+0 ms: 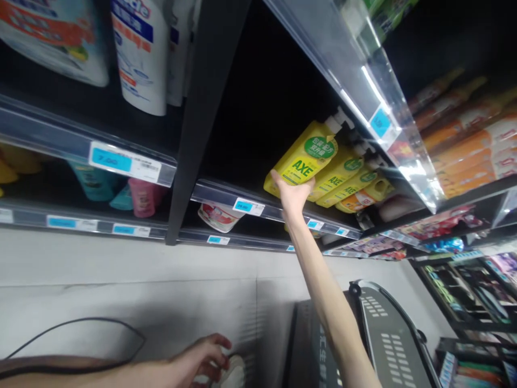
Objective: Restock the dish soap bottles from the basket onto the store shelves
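Note:
My right hand [294,195] reaches into the shelf and grips the lower part of a yellow AXE pump bottle [305,156] with a green label patch and a white pump head. The bottle leans to the right at the shelf's front edge. Similar yellow pump bottles [343,180] stand in a row just right of it. My left hand [202,360] hangs low over the floor, fingers apart and curled a little, with nothing in it. A dark cable runs along the left forearm.
A black upright [197,108] divides the shelves, with white bottles [139,56] to its left. Price tags [248,206] line the shelf edges. A grey cart [383,323] stands on the pale floor at lower right. Orange bottles [468,151] fill another shelf.

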Motion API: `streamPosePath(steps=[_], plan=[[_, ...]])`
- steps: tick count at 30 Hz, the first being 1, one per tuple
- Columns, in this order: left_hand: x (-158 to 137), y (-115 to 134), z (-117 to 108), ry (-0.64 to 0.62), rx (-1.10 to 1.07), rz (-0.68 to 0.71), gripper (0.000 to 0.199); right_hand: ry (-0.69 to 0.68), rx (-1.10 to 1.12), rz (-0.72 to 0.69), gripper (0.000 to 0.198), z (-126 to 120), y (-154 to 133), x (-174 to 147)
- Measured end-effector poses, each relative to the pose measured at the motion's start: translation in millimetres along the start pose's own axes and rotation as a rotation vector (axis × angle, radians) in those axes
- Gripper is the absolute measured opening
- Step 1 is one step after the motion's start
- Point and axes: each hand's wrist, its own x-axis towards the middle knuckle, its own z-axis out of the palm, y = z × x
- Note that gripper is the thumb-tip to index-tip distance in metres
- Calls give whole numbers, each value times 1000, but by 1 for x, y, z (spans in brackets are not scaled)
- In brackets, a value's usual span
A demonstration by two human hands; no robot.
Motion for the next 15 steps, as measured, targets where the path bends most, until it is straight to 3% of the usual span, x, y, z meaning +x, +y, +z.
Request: streamPosePath(steps=[4,10,15], plan=[[-1,3,2,-28,-36,14,47,41,-69,29,100,19,7,24],[-6,10,-4,-12,-86,44,45,-38,40,102,94,38,19,62],[-3,12,-6,-1,-134,2,35,-60,61,29,79,65,35,97]])
